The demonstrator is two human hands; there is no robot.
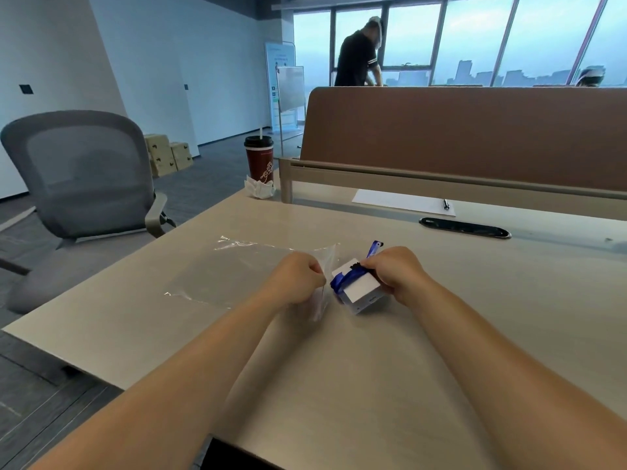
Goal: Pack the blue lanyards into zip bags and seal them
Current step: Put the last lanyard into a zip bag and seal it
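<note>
The left hand (298, 279) is pinching the mouth of the bag (237, 273), likely to open it, while the right hand (398, 269) is gripping the bundled lanyard (346, 279) just beside, ready for insertion.

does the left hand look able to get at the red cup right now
Probably not at once: the left hand pinches the edge of the zip bag, and the red cup stands at the far corner of the desk, though nothing tall stands between.

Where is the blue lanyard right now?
The lanyard is mid-desk in the head view, held with a white card by the right hand, just right of the zip bag the left hand pinches.
</note>
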